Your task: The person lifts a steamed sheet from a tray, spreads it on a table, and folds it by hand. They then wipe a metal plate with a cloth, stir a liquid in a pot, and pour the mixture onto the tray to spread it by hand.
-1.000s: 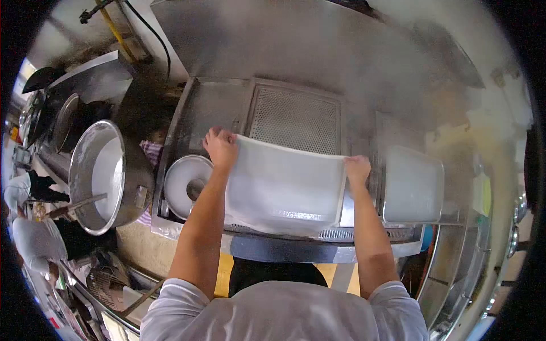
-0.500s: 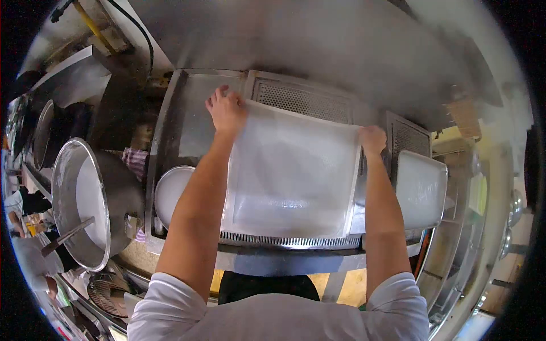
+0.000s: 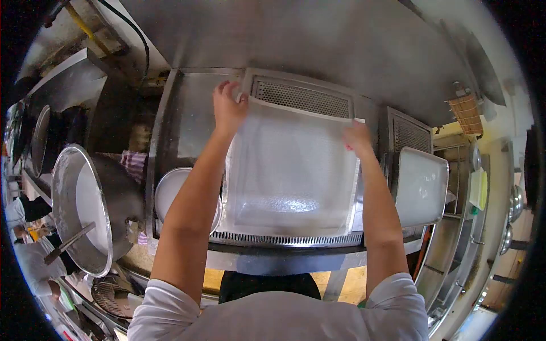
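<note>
A square translucent whitish sheet (image 3: 293, 165) with a pale border lies over the metal worktop, with a shiny patch near its front. My left hand (image 3: 230, 108) is at its back left corner, fingers curled, pinching the edge. At the back right corner, my right hand (image 3: 357, 136) is closed on the edge, a little blurred. Whatever lies under the sheet is hidden. Beside my left forearm sits a round white-filled pan (image 3: 170, 190), partly covered by the arm. To the right of my right forearm is a rectangular tray (image 3: 422, 187) with a white surface.
A large metal pot (image 3: 122, 199) of white liquid, with a ladle handle (image 3: 71, 242), stands at the left. Perforated metal panels (image 3: 301, 98) line the back. A checked cloth (image 3: 133, 165) lies by the pot. Far left, a person in white (image 3: 37, 264) is partly visible.
The back edge of the sheet has come slightly lower and flatter. My right hand has shifted left along it, and my left hand has moved slightly right.
</note>
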Demonstrator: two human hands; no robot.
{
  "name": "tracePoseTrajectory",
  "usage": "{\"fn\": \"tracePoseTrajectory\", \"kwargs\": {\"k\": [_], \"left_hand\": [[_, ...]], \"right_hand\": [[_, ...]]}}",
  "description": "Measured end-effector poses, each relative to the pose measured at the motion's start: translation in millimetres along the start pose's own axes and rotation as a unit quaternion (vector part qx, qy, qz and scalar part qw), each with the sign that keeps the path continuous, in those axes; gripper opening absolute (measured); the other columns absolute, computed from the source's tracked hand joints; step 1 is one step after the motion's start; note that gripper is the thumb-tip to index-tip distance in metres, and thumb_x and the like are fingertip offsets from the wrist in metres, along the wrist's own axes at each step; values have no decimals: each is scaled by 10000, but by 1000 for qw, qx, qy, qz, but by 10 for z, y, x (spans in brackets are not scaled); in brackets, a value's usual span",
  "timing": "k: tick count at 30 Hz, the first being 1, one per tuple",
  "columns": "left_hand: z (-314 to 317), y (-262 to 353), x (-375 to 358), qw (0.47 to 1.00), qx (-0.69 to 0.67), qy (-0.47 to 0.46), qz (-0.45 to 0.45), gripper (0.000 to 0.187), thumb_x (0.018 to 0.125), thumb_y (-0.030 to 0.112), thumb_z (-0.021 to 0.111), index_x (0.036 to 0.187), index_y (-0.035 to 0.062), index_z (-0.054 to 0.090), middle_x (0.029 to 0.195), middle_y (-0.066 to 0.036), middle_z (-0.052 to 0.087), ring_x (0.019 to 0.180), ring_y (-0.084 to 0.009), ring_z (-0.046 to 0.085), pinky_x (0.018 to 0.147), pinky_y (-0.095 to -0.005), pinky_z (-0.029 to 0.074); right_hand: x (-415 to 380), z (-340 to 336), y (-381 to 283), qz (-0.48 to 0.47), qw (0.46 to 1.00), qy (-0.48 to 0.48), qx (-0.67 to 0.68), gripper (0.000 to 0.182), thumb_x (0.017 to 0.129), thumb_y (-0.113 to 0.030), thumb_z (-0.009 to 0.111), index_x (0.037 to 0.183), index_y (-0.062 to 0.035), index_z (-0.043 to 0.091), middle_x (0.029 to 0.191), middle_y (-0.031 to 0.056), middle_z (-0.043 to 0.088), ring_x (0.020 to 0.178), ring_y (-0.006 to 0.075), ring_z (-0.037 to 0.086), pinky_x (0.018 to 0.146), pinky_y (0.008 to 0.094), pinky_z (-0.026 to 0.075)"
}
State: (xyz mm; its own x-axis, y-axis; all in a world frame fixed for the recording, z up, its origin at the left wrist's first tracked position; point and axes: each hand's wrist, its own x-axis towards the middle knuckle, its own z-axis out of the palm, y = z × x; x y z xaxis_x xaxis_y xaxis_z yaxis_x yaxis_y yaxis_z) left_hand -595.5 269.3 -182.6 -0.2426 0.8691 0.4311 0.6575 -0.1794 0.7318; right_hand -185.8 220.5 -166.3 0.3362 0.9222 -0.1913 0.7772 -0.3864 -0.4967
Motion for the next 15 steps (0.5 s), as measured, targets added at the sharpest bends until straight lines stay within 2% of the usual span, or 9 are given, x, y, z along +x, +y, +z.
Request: {"fn": "tracePoseTrajectory", "kwargs": {"k": [2, 3, 5, 8, 11, 15], "left_hand": [[-70, 28, -12, 1000, -14, 1, 13, 376, 833, 143, 736, 1185, 46, 648, 1327, -224, 577, 1231, -406, 532, 1039, -463, 448], [-112, 31, -31, 1000, -20, 1, 15, 370, 830, 128, 731, 1181, 45, 650, 1317, -218, 584, 1223, -406, 537, 1037, -461, 449], [-226, 55, -73, 999, -18, -25, 18, 362, 820, 95, 719, 1173, 48, 653, 1304, -202, 596, 1210, -402, 547, 1032, -457, 452], [-387, 72, -60, 994, 11, -99, 32, 386, 802, 53, 691, 1186, 75, 659, 1321, -174, 597, 1223, -393, 542, 1037, -461, 447], [-418, 2, -71, 981, 90, -160, 66, 454, 813, 65, 658, 1259, 148, 661, 1399, -158, 552, 1302, -382, 492, 1073, -503, 412], [-482, 117, -74, 942, 236, -220, 93, 495, 886, 164, 614, 1371, 258, 625, 1531, -162, 434, 1436, -381, 362, 1137, -600, 317]], "right_hand": [[-17, 12, -82, 77, 992, -90, 36, 686, 864, -182, 673, 1482, 7, 446, 686, 109, 639, 559, 185, 626, 458, 347, 482], [-9, 37, -110, 83, 991, -101, 30, 722, 870, -176, 667, 1514, 5, 394, 684, 97, 625, 522, 168, 597, 421, 331, 451], [57, 269, 21, 37, 996, -76, 41, 755, 880, -158, 653, 1546, 9, 339, 696, 86, 617, 481, 148, 557, 388, 312, 420], [-461, 397, -641, 10, 985, -79, 156, 745, 892, -130, 649, 1550, 11, 330, 717, 74, 617, 495, 134, 533, 405, 300, 413], [-904, 499, -1517, 5, 914, -234, 332, 745, 910, -124, 668, 1562, -15, 326, 738, 60, 617, 516, 127, 527, 428, 299, 413], [-909, 972, -2110, 22, 791, -316, 524, 592, 947, -126, 635, 1495, -35, 429, 754, 54, 627, 531, 123, 529, 451, 308, 426]]}}
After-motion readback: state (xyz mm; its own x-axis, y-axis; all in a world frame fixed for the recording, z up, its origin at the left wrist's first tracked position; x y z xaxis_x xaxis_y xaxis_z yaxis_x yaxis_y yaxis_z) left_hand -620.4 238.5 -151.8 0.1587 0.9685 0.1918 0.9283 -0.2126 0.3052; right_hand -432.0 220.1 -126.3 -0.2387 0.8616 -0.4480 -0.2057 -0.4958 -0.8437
